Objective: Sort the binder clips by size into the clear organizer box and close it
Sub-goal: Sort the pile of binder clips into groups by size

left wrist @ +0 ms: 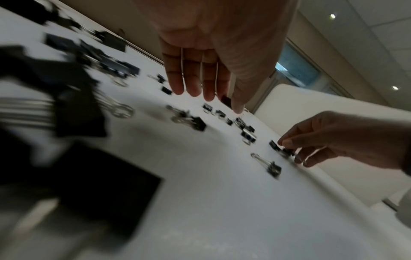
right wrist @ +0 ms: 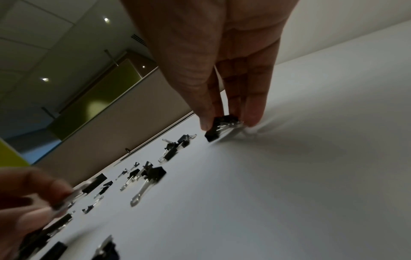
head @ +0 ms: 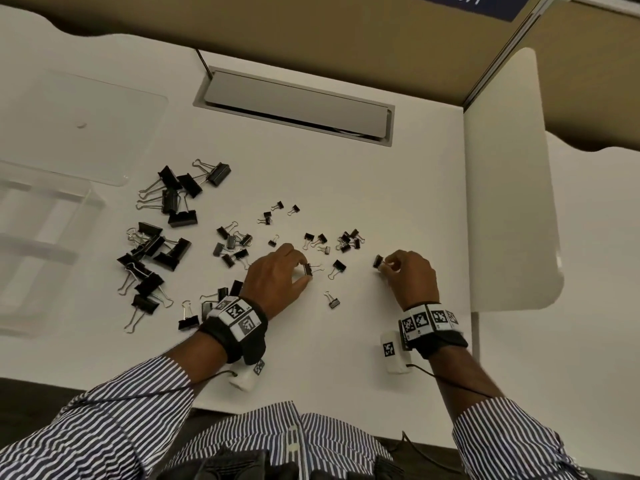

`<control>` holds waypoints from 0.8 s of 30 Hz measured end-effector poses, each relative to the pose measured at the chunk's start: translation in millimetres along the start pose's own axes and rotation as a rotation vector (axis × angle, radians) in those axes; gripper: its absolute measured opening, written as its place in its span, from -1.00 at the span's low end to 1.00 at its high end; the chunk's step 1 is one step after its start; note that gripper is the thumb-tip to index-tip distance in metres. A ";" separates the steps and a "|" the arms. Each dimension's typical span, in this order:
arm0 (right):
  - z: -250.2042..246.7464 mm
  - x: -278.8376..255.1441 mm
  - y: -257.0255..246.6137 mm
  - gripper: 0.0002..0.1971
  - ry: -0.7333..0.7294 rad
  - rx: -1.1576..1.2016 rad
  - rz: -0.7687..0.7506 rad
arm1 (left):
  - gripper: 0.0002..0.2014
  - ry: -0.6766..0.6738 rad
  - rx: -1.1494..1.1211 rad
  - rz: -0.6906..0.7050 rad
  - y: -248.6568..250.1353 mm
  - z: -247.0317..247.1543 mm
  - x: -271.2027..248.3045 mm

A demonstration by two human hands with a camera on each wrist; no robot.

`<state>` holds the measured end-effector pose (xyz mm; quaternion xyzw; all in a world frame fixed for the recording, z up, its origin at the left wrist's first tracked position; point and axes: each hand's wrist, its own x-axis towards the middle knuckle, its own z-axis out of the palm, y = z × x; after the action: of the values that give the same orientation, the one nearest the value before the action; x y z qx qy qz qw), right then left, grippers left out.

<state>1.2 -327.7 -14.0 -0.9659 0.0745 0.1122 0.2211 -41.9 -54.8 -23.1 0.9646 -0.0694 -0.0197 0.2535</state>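
Black binder clips of three sizes lie scattered on the white desk [head: 398, 188]: large ones [head: 169, 202] at the left, medium ones [head: 231, 241] in the middle, small ones [head: 348, 240] toward the right. My left hand [head: 305, 271] pinches a medium clip [head: 307, 269] between thumb and forefinger; in the left wrist view the same clip [left wrist: 226, 101] shows at the thumb. My right hand [head: 385, 266] pinches a small clip [head: 378, 262], low on the desk, also seen as the small clip [right wrist: 219, 129]. The clear organizer box [head: 38, 233] stands open at the far left, its lid [head: 86, 126] lying behind it.
A grey cable hatch [head: 294, 105] is set into the desk at the back. A white divider panel [head: 509, 185] stands at the right edge. Single clips [head: 333, 301] lie between my hands. The desk's front edge runs close to my body.
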 end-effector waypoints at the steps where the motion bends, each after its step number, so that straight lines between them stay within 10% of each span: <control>1: 1.5 1.4 -2.7 -0.85 0.001 0.002 -0.012 | -0.75 0.011 -0.014 -0.019 -4.6 -5.4 -5.1; 24: 10.0 -16.4 -104.2 -0.84 -0.057 -0.075 -0.258 | -0.76 0.203 -0.188 -0.412 -107.2 -92.0 -67.9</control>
<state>3.8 -228.9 24.1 -0.9715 -0.0610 0.1127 0.1996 -89.1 92.1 4.5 0.9277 0.1566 0.0196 0.3384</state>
